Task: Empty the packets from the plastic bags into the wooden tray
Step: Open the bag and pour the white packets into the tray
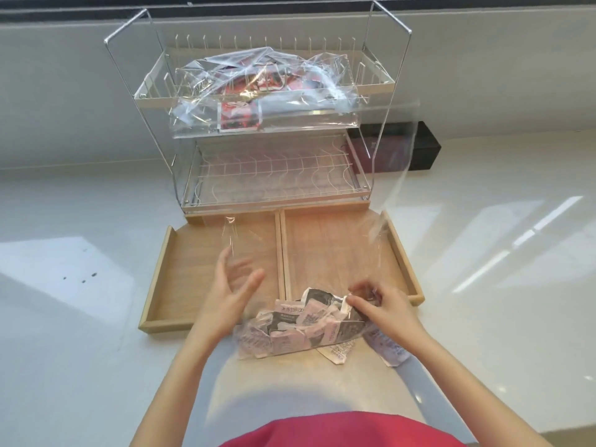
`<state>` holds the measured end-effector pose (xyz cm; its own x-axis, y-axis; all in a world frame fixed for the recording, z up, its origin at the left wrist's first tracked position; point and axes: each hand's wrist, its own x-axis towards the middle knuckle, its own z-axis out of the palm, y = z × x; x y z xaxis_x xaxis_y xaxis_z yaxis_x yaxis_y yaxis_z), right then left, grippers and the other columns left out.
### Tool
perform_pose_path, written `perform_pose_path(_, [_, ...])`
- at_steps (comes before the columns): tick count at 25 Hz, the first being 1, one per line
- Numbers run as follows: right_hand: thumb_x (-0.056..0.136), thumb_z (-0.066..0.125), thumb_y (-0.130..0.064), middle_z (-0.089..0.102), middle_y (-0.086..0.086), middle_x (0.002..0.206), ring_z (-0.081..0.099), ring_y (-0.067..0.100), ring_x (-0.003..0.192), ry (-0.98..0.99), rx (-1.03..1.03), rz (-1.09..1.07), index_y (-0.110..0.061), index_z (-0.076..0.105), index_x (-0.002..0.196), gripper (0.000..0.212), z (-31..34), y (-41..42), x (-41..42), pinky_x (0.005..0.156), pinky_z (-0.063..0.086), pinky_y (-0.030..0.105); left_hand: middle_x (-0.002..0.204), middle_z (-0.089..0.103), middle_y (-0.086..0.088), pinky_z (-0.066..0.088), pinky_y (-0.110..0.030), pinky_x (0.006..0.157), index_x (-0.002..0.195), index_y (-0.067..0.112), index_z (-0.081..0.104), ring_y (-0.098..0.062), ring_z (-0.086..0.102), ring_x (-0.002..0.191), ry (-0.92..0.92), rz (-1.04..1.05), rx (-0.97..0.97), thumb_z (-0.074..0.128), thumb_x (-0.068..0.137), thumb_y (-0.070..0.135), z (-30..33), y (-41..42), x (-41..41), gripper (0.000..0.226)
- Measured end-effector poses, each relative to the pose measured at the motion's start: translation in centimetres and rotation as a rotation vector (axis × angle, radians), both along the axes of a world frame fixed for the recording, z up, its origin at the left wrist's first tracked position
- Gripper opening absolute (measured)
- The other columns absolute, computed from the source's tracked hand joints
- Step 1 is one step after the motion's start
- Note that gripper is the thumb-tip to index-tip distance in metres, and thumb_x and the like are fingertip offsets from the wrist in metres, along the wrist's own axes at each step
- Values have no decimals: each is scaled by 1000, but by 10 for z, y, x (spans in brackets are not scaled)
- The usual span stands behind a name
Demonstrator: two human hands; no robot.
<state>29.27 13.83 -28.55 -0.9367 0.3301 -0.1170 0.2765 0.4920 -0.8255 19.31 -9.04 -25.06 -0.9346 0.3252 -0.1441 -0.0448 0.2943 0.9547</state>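
Note:
A clear plastic bag (325,253) lies over the near right part of the wooden tray (161,285), its open end reaching toward the rack. Several pink and black-and-white packets (290,330) are bunched at its near end, at the tray's front edge. My right hand (380,309) pinches the bag and a packet near its right side. My left hand (230,293) hovers at the bag's left side, fingers spread, holding nothing. A second clear bag (258,82) with red packets lies on the rack's upper shelf.
A two-tier wire and acrylic rack (277,175) stands behind the tray, which has two compartments. Two packets (387,350) lie on the white counter by the tray's front. A black box (419,146) sits behind the rack at the right.

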Motion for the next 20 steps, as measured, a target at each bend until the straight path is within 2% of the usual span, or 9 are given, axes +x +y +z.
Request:
perform_pose_path(3, [81,66,-19,59,-16,70,55,-10,65,0,34,-16,-23,57,75,11,2,-5,-5,59,37,0,119,49,6,41,-15,84,140,25,16,-14,51,110,-41,-123,-186,67,46,72,-24,-15,24,117])
perform_pose_path(4, [81,66,-17,56,-16,66,55,-13,61,2,44,-29,-23,54,68,19,3,-6,-7,57,37,0,117,50,7,39,-14,84,140,26,17,-12,52,109,-32,-149,-231,71,47,67,-30,-18,28,115])
perform_pose_path(6, [82,65,-15,51,-16,61,54,-9,59,2,65,-61,-28,47,61,31,3,-9,-9,57,36,1,116,50,7,36,-17,88,139,23,19,-10,49,110,13,-204,-308,78,61,40,-34,-21,31,99])
perform_pose_path(8, [82,64,-19,53,-15,63,53,0,62,-1,85,-62,-30,48,63,27,0,-11,-11,57,38,3,107,54,7,37,-22,87,135,19,30,-11,51,103,118,-223,-408,75,66,36,-36,-18,30,84])
perform_pose_path(10, [83,63,-22,56,-14,66,52,2,65,-10,79,-63,-28,51,66,21,-3,-10,-11,57,38,5,87,59,5,37,-23,76,122,19,45,-16,57,88,186,-200,-441,66,70,37,-34,-13,27,59])
perform_pose_path(12, [84,62,-22,56,-14,69,52,0,66,-31,26,-79,-23,55,72,14,0,-9,-12,58,38,5,76,60,3,41,-24,69,108,21,52,-11,60,74,200,-157,-383,66,78,19,-27,-9,23,33])
perform_pose_path(16, [87,57,-21,60,-3,78,56,5,71,-46,-246,-129,-17,56,80,8,25,-8,-23,71,50,23,75,61,6,43,-7,64,105,23,50,8,57,66,274,-73,-259,65,78,6,-6,-5,-1,35])
perform_pose_path(18, [88,55,-18,60,2,84,56,3,71,21,-236,-149,-10,57,92,9,31,-7,-33,62,48,11,83,62,2,45,-13,72,114,21,47,4,59,69,233,-17,-224,66,78,10,-4,2,-12,42])
perform_pose_path(20, [90,53,-20,59,4,94,59,8,81,32,-117,-150,-7,52,112,26,27,-8,-40,63,44,7,103,59,-3,44,-25,83,130,15,37,-11,58,89,114,26,-231,66,79,17,-14,10,-16,59])
